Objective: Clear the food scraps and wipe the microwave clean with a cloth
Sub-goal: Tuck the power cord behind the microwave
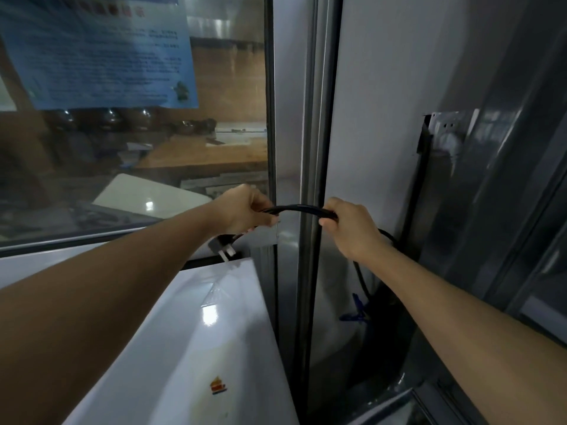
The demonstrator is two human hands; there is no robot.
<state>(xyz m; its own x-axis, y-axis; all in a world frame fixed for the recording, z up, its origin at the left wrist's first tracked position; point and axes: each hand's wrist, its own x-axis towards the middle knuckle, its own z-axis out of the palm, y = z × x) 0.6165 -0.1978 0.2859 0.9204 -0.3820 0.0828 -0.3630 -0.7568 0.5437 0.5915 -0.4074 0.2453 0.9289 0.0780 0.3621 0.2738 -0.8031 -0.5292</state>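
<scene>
Glass fills the upper left, a window (132, 142) with a blue printed notice (101, 53) stuck on it at about ten o'clock and a dim wooden counter showing through behind. A grey metal frame post (310, 148) runs from twelve o'clock down to six, splitting the view. To its right is a pale wall, and at two o'clock a white wall socket (446, 133) sits on it with a white plug in its lower part.

Both bare arms reach in from the bottom corners and meet near the centre. The left hand (242, 213) is curled, its fingers and thumb pinching a black power cord (299, 208). The right hand (349, 228), just past the post at about three o'clock of the left, is closed round the same cord. Between the two hands the cord arches in a short bow across the post. Below the left hand the cord's grey plug (222, 246) hangs free with its prongs bare, just above the far edge of the appliance. From the right hand the cord loops back and drops toward five o'clock, down beside a dark pipe where something blue (354, 311) is tied.

The white microwave top (196, 342) lies below the hands, from the centre down to seven o'clock, glossy, with a small red and yellow sticker (218, 386) near its front and faint brownish smears beside it.
</scene>
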